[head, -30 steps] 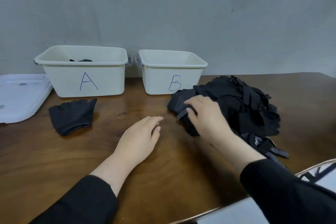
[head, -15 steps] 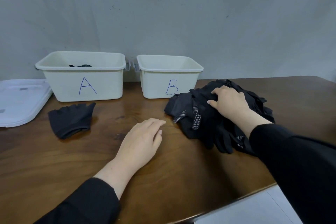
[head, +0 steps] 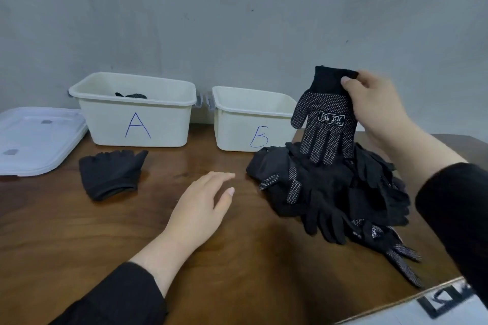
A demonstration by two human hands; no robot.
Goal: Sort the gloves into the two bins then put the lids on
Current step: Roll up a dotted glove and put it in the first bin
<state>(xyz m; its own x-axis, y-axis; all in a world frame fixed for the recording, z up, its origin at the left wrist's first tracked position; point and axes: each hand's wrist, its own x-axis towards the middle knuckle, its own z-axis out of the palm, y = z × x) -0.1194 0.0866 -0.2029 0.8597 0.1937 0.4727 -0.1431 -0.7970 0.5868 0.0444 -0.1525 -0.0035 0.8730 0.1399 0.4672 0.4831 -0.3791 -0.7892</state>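
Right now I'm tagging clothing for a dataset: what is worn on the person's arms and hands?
Both arms wear long black sleeves, the left sleeve and right sleeve each ending at the wrist. The left hand and right hand are bare: no gloves, and no rings or watch visible.
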